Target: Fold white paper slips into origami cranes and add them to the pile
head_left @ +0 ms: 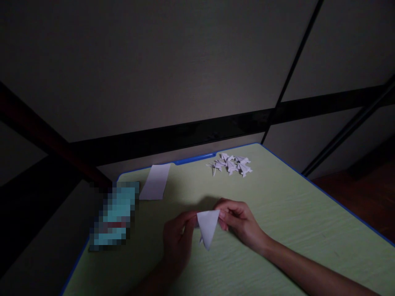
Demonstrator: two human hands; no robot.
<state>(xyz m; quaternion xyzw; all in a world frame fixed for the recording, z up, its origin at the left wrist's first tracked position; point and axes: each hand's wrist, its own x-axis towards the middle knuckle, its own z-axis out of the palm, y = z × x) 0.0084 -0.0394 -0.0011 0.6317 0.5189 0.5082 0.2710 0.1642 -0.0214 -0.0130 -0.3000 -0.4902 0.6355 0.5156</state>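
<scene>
A white piece of folded paper [208, 227], shaped like a triangle pointing toward me, is held just above the table between both hands. My left hand [179, 238] pinches its upper left corner, and my right hand [240, 220] grips the upper right corner between thumb and fingers. A small strip of paper sticks out at the lower left of the triangle. Beyond my hands, several small folded paper figures [231, 165] lie clustered near the far edge. The undersides of the folds are hidden.
The pale green table [296, 222] has a blue rim and a blue handle piece [195, 159] at its far edge. A white paper sheet [155, 182] lies at the back left. Nearer, a pixelated teal rectangular object [115, 216] rests by the left edge. Cabinet panels [154, 70] stand behind.
</scene>
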